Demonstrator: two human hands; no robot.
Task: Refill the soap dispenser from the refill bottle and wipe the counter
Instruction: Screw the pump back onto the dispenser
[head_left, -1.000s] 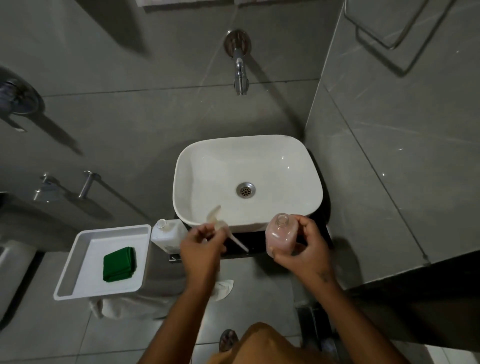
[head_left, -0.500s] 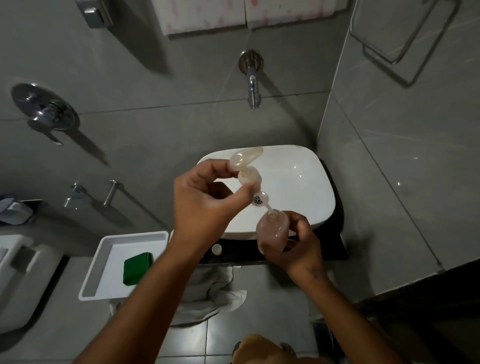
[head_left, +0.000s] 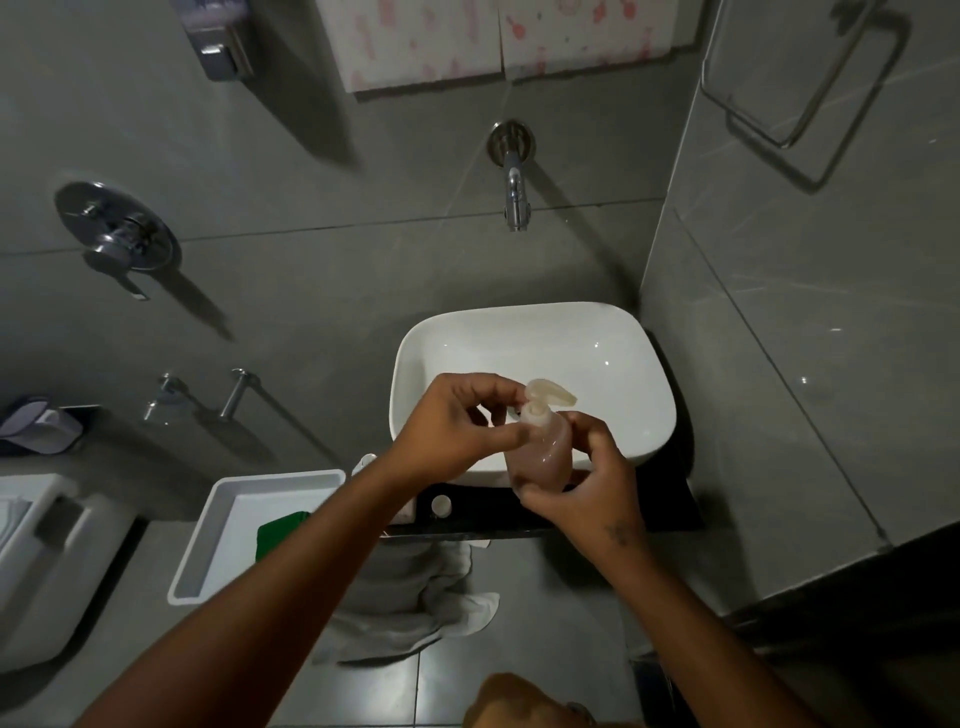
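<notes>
The soap dispenser (head_left: 543, 457) is a small clear bottle with pinkish liquid, held above the front rim of the white basin (head_left: 613, 358). My right hand (head_left: 587, 478) grips its body from the right. My left hand (head_left: 457, 426) pinches the pump head (head_left: 545, 399) at the bottle's neck, with the pump seated on the bottle. The refill bottle (head_left: 366, 461) is mostly hidden behind my left forearm. A small white cap (head_left: 441, 505) lies on the dark counter (head_left: 670, 514). A green cloth (head_left: 283, 530) lies in the white tray (head_left: 218, 545).
A wall tap (head_left: 514, 197) hangs above the basin. A white towel (head_left: 415, 597) hangs below the counter. A shower valve (head_left: 117, 236) and a wall rail (head_left: 239, 395) are on the left wall, a toilet (head_left: 36, 561) at far left, a towel ring (head_left: 795, 88) upper right.
My left hand brought the pump from beside the bottle, lifted it above, then lowered its tube into the neck; the pump now sits on the dispenser. The view tilted upward.
</notes>
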